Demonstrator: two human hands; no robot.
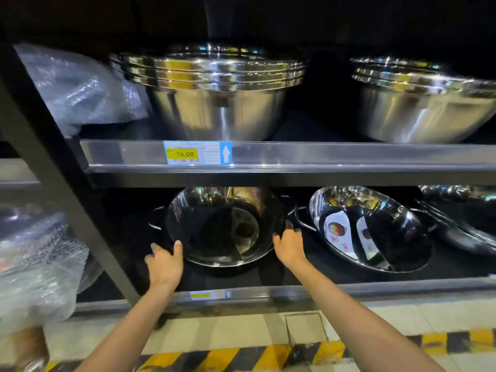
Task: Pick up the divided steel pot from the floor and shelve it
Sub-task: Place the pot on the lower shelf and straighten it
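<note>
The upper shelf lip [295, 157] hides the far rim of the divided steel pot [225, 226] at twelve o'clock. At three o'clock the frame edge cuts off a steel bowl [429, 111] and stacked pans [467, 221]. The lower price tag [204, 294] is too blurred to read.

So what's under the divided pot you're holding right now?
The divided pot sits tilted on the dark lower shelf, both hands on its rim. Its base hides the shelf directly beneath.
</note>
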